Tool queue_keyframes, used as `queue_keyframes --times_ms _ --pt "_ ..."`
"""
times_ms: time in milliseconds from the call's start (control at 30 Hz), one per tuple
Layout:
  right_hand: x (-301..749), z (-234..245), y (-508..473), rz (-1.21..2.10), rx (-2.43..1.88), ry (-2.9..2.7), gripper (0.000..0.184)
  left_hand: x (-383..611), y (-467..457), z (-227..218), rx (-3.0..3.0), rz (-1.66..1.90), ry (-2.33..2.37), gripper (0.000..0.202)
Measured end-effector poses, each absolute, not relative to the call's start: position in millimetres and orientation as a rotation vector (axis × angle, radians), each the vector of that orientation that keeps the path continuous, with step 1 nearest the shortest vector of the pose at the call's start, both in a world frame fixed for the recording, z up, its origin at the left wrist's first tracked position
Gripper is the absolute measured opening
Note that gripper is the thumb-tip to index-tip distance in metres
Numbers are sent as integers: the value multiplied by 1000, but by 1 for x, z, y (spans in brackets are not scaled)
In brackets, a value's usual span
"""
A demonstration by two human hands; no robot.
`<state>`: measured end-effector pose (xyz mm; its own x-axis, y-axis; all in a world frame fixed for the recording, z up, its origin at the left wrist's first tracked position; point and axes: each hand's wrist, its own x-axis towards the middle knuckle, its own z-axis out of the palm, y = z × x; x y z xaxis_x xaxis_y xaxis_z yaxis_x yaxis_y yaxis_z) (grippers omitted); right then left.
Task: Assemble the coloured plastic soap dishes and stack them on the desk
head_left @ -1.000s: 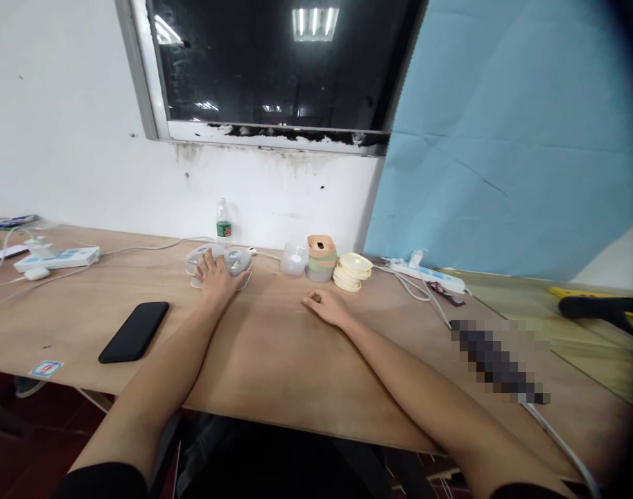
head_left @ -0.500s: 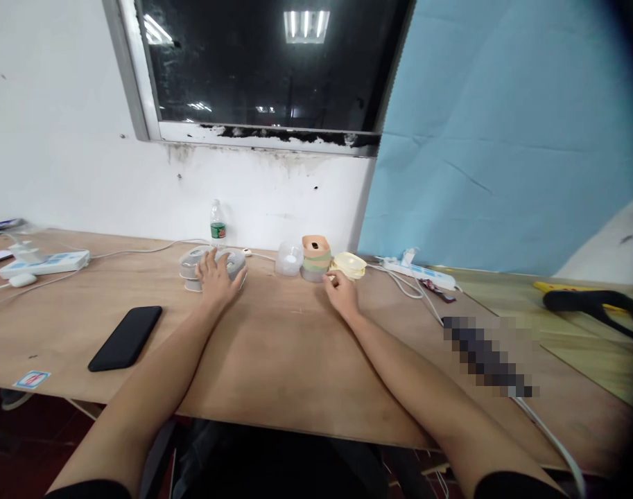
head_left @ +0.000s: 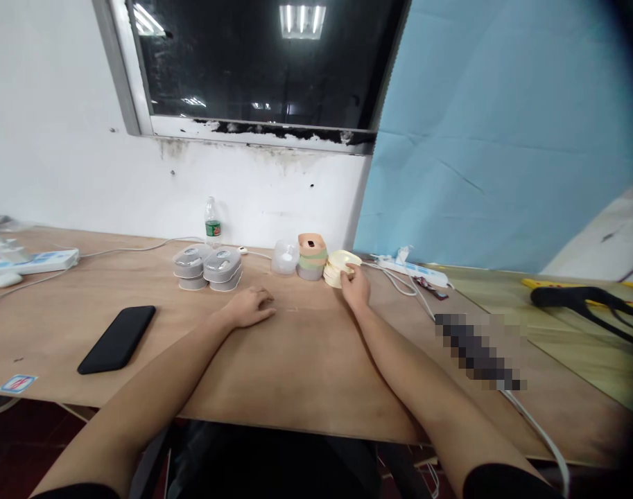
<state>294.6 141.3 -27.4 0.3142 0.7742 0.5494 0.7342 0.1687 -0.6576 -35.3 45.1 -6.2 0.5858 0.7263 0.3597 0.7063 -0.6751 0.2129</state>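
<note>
**Student:** Which step does the figure show?

**Tutor:** By the look of it, a reach that has just met its object. The right hand (head_left: 356, 286) lies at the near right edge of the stack of cream discs (head_left: 338, 265), fingertips touching the uppermost ones. The stack stands on the table (head_left: 295, 360) near the far wall, just beside the coloured tubs (head_left: 312, 256) and the clear cup (head_left: 285, 258).

**Student:** Is the grip closed on a disc?

**Tutor:** That cannot be told: the fingers curl against the rim, but the thumb's contact is hidden behind them. The left hand (head_left: 249, 306) rests palm down on bare wood, fingers loosely bent, its grip holding nothing. It lies apart from the grey lidded tubs (head_left: 208, 267) behind it.

**Student:** What would a lift from here call for?

**Tutor:** In my judgement, a light pinch on a single rim. The discs sit unevenly and look thin, so pressure from the side could slide several at once or push the stack toward the coloured tubs. The phone (head_left: 117, 339) and the power strip (head_left: 412, 270) lie well apart and pose no obstacle.
</note>
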Motion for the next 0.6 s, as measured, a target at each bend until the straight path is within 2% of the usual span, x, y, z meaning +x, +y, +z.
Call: queue_keyframes --times_ms 200,400,600 --pt "290 -27 141 30 -1517 -1369 35 -44 50 -7 2682 651 1336 39" --pt "286 -18 130 16 -1372 -1229 37 -43 49 -10 2620 667 1369 43" --pt "244 -19 102 233 -1194 -1427 38 -37 44 -7 2522 1013 1383 74"
